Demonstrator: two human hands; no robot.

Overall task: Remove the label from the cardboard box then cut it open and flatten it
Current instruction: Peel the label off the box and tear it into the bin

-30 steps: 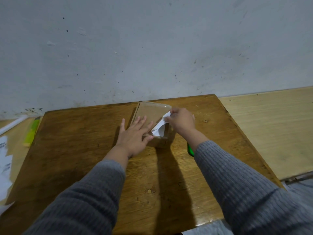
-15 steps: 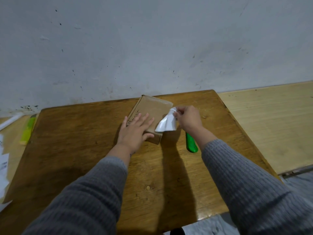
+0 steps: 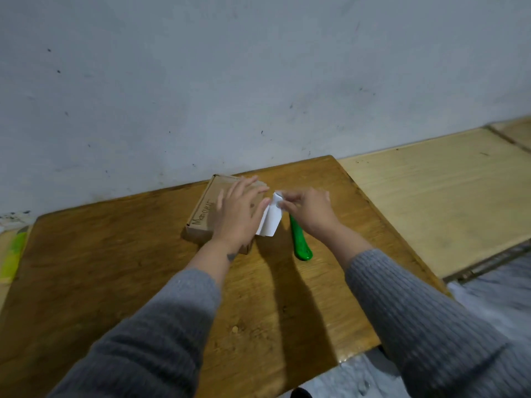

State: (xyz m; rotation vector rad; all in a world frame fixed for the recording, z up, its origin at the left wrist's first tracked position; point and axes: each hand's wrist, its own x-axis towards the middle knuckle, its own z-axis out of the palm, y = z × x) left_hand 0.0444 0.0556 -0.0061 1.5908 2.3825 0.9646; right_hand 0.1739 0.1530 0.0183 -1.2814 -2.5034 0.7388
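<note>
**Label pinched clear of the box edge**

Head view. The brown worktop [image 3: 120, 271] stands against a grey, speckled wall [image 3: 258, 81], with a paler wooden surface [image 3: 431, 196] butted against its right side. A green-handled tool [image 3: 300, 242] lies on the worktop just right of the cardboard box [image 3: 204, 216], its upper end hidden under the right hand [image 3: 311, 211]. At the far left edge sits a blurred yellow-green object [image 3: 11, 254]; what it is cannot be told. Grey sleeves [image 3: 161, 326] fill the foreground and cover the near worktop.

The box lies flat near the worktop's far edge, its long axis running from near-left to far-right, handwriting along its left side. The left hand [image 3: 240, 216] lies on the lid, flat with fingers spread, and hides most of the top. The right hand pinches the upper corner of the white label [image 3: 270, 219] between thumb and fingertips; the label hangs creased beside the box's right edge, whether any part is stuck there is hidden.

Compared with half a second ago, the label has come further off the lid and the left hand has slid farther up the box. More of the green tool shows.
</note>
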